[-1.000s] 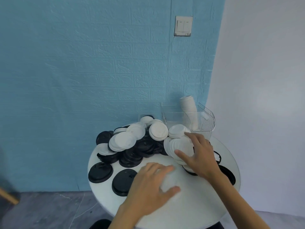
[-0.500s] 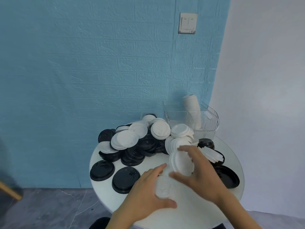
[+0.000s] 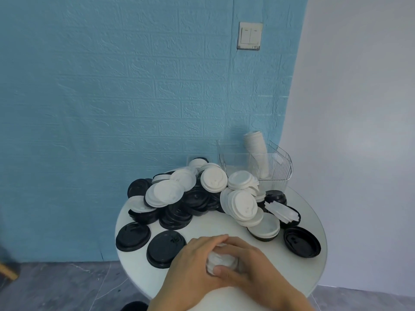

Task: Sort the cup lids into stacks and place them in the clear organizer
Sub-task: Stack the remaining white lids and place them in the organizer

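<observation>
Both hands at near edge of round tabletop (image 3: 311, 274). Left hand (image 3: 193, 263) and right hand (image 3: 249, 263) cup small white lid stack (image 3: 221, 261) between curled fingers. Clear organizer (image 3: 278, 176) at far right, well apart.

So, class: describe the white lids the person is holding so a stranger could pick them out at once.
Start at the round white table and look to its near edge, away from the lid heap. There the left hand and right hand cup a small stack of white lids. It is the only stack held in hands.
</observation>
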`<act>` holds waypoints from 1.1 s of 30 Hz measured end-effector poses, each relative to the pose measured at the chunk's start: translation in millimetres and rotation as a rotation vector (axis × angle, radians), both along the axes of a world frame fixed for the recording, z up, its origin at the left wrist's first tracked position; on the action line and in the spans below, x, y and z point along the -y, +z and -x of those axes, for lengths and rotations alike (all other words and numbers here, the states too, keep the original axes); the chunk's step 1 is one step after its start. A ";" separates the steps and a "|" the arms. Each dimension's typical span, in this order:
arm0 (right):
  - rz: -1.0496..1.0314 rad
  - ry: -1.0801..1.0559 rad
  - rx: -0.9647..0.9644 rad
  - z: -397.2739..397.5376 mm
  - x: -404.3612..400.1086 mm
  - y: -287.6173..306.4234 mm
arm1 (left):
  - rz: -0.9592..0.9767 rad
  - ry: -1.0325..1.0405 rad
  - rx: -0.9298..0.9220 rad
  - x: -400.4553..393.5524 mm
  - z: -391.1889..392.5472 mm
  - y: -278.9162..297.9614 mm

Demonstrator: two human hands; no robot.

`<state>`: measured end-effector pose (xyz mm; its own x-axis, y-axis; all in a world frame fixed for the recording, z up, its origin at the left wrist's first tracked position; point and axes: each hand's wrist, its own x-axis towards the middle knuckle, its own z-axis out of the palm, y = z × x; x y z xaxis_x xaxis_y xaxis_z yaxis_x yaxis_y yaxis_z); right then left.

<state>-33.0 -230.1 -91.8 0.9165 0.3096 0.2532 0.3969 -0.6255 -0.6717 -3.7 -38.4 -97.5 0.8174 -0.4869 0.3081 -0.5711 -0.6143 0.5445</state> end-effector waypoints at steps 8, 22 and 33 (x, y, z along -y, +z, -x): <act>-0.102 -0.171 0.144 2.5 21.4 33.6 | -0.032 -0.042 0.001 -1.1 6.3 4.2; 0.122 -0.566 0.025 -59.0 116.7 31.0 | -0.136 -0.071 -0.042 -0.8 -1.9 -0.6; 0.016 -0.315 0.351 -11.3 59.2 61.4 | -0.073 -0.062 -0.083 -1.5 2.1 3.8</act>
